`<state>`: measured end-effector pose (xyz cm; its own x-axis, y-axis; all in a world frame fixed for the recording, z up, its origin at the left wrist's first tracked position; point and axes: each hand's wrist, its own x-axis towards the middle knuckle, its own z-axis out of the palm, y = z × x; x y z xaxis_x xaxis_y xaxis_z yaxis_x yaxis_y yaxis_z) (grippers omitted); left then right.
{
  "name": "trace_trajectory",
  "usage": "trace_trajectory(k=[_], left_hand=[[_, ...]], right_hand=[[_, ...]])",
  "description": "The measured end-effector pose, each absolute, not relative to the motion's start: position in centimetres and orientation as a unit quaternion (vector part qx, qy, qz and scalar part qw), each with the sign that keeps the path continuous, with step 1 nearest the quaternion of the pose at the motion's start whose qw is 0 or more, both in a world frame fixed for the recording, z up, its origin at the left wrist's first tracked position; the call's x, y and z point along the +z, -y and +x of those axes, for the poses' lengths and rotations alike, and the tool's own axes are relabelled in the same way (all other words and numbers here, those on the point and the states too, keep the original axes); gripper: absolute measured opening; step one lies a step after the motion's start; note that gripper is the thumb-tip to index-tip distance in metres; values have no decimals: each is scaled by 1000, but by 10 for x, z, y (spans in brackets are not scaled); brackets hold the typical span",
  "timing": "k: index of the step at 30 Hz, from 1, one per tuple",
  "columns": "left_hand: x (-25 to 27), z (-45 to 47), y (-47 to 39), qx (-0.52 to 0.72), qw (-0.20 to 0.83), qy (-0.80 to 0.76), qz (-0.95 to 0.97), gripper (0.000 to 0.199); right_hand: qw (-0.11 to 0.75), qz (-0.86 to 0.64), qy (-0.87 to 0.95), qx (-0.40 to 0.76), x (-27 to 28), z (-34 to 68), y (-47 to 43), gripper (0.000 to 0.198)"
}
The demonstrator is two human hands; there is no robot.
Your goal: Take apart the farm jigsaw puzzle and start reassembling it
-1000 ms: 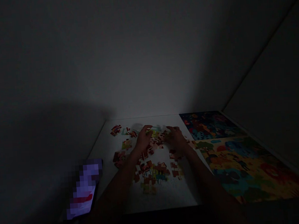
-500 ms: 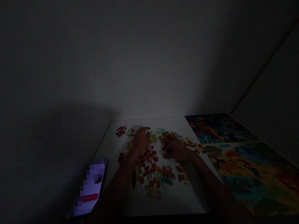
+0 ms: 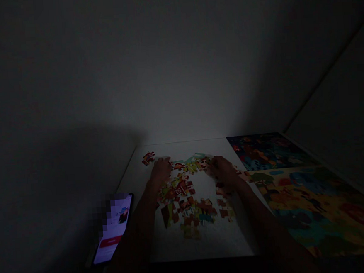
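Loose and joined jigsaw pieces lie on a white tabletop, mostly red, green and tan. Beyond them, an arched strip of joined pieces stretches between my hands. At the strip's left end is my left hand, its fingers bent down and closed on the edge pieces. My right hand has its fingers curled in and closed on pieces at the right end. The fingertips of both hands are partly hidden in the dim light.
A small joined cluster sits at the back left. On the right lie a dark picture and a yellow animal picture. A lit phone stands at the left, beside my forearm. A pale wall rises behind the table.
My left hand has moved left and its fingers have closed on the strip's end. My right hand has moved right and slightly away. More of the arched strip shows between them.
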<state>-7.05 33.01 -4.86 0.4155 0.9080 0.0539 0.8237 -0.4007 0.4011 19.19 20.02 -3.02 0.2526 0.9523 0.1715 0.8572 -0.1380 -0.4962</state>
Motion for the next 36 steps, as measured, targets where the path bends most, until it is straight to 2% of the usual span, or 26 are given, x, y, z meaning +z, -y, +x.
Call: trace_trajectory(k=[8, 11, 15, 18, 22, 25, 32, 36], left_hand=[[-43, -61, -334, 108, 186, -535, 817, 35], [-42, -58, -331, 98, 187, -553, 806, 33], [-38, -54, -326, 89, 181, -557, 806, 28], [-35, -53, -318, 86, 172, -541, 819, 33], [-33, -53, -304, 85, 164, -516, 836, 47], [-34, -54, -299, 98, 155, -509, 841, 49], [-42, -56, -312, 136, 172, -529, 820, 37], [-44, -55, -317, 151, 202, -521, 816, 26]], right_hand=[[297, -743, 596, 73, -41, 193, -208, 19], [378, -729, 564, 90, -42, 193, -209, 20], [498, -676, 509, 189, -38, 193, -210, 32], [545, -660, 460, 235, -33, 196, -211, 39], [529, -696, 450, 179, -28, 199, -210, 36], [519, -713, 446, 152, -25, 200, -209, 35], [598, -628, 353, 353, -14, 204, -205, 45], [622, -594, 310, 406, -9, 203, -205, 45]])
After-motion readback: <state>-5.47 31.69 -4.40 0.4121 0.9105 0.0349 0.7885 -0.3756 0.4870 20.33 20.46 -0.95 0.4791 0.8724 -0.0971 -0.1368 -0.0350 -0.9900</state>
